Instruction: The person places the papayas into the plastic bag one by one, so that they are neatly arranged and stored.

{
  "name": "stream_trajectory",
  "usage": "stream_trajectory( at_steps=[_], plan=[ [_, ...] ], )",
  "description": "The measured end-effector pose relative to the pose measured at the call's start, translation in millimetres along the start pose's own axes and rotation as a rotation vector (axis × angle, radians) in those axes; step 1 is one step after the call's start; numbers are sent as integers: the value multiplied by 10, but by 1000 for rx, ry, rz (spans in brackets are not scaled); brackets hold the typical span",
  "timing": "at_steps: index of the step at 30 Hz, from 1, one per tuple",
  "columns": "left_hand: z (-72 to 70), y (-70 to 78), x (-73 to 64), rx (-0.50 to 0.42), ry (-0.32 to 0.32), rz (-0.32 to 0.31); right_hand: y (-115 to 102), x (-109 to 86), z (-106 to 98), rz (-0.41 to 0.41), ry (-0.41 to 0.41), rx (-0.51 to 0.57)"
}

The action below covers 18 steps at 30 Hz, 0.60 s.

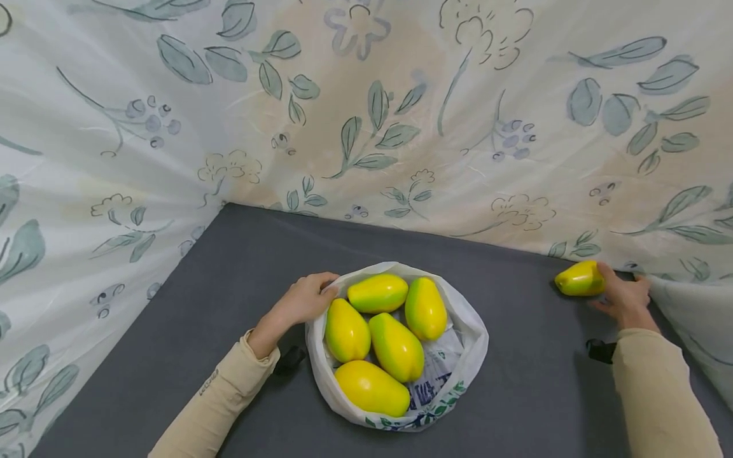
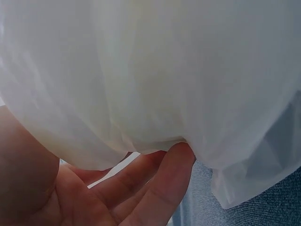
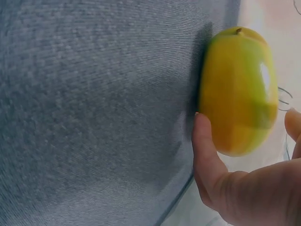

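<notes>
A white plastic bag (image 1: 478,331) with its rim rolled open sits on the dark grey surface. Inside lie several glossy yellow-green papayas (image 1: 396,346). My left hand (image 1: 306,298) pinches the bag's rim at its upper left; in the left wrist view the bag's side (image 2: 141,70) hides part of the fingers. Far to the right, one more papaya (image 1: 578,278) lies on the surface near the back edge. Around its right end is my right hand (image 1: 627,298), with fingers spread. The right wrist view shows a fingertip against the papaya (image 3: 237,89) and another digit apart from it.
A pale curtain with a leaf and flower print (image 1: 366,127) hangs along the back and left sides of the grey surface (image 1: 527,381). More of this cloth (image 1: 695,312) borders the right side, close to my right hand.
</notes>
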<state>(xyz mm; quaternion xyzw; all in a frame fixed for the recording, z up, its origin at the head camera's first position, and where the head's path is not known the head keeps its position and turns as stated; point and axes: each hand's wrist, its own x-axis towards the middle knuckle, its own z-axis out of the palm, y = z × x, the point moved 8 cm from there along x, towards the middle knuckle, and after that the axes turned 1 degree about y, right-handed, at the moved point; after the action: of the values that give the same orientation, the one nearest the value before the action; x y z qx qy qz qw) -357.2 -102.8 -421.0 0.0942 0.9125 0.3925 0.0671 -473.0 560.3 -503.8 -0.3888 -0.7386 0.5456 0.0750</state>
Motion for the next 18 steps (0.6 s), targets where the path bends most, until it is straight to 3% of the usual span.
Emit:
stream_trajectory(
  at_steps=[8, 18],
  plan=[
    [-11, -11, 2, -1, 2, -12, 9, -56, 54, 25, -1, 13],
    [-1, 2, 5, 16, 5, -23, -284, -654, 199, 39, -109, 49]
  ],
)
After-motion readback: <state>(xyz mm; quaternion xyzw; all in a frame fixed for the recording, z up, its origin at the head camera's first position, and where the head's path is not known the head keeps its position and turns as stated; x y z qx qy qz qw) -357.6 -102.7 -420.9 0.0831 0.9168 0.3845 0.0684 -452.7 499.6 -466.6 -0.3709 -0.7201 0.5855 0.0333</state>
